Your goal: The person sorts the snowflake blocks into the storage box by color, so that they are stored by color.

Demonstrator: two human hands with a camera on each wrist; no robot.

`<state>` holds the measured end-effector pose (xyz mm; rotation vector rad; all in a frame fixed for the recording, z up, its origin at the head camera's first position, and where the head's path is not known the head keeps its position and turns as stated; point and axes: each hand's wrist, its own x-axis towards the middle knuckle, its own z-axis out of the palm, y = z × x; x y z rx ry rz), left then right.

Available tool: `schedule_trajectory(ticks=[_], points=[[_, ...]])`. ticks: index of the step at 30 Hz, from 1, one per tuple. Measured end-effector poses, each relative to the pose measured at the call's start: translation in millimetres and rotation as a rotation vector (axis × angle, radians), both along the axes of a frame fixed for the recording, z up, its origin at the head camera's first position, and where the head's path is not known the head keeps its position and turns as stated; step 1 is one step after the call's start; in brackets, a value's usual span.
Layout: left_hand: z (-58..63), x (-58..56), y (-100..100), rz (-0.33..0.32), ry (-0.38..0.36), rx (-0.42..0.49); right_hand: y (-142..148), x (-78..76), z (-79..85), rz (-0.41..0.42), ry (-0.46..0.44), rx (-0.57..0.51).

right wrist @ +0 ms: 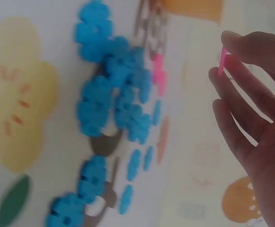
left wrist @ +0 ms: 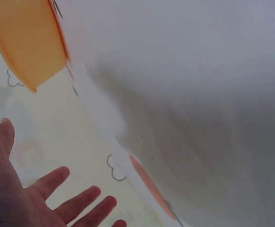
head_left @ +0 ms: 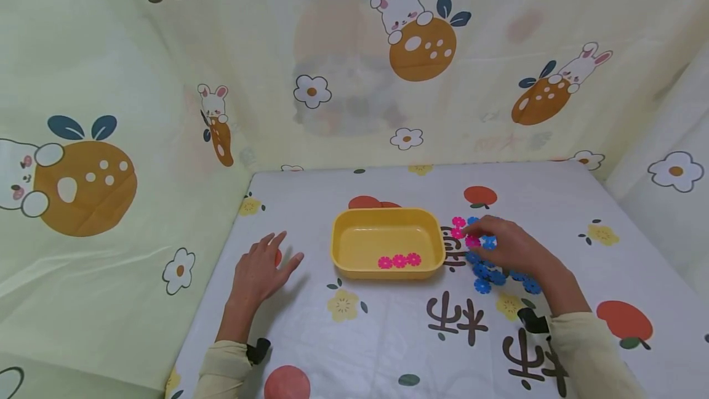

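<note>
My right hand (head_left: 512, 245) pinches a pink flower-shaped disc (right wrist: 222, 61) between thumb and fingertips, raised above the table. Below it lie several blue flower-shaped discs (right wrist: 94, 106) in a loose cluster, some overlapping. A couple of loose pink discs (head_left: 458, 226) rest beside them, near the right end of a yellow tray (head_left: 388, 226). Inside that tray, three pink discs (head_left: 399, 261) form a row along the front side. Left of the tray, my left hand (head_left: 260, 270) hovers with fingers spread and holds nothing.
A white cloth (head_left: 382, 337) printed with fruit, flowers and dark lettering covers the table. Behind it and at the sides hang pale curtains (head_left: 343, 159) with rabbit and orange prints.
</note>
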<state>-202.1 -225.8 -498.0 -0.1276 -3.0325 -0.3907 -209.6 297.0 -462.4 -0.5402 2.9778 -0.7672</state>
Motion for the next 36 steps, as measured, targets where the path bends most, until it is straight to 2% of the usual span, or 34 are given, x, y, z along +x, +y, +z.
schedule_trajectory(ticks=[8, 20, 31, 36], points=[[1.7, 0.5, 0.9, 0.001, -0.003, 0.001, 7.7, 0.5, 15.2, 0.02, 0.049, -0.029], [-0.2, 0.5, -1.2, -0.007, 0.0, 0.003, -2.7, -2.1, 12.1, 0.014, 0.024, -0.033], [-0.2, 0.6, -3.4, -0.008, 0.003, 0.0, -11.8, -7.1, 12.3, 0.069, 0.084, -0.028], [0.2, 1.2, -3.9, -0.008, 0.01, 0.005, -18.2, -7.9, 13.8, 0.082, 0.08, -0.041]])
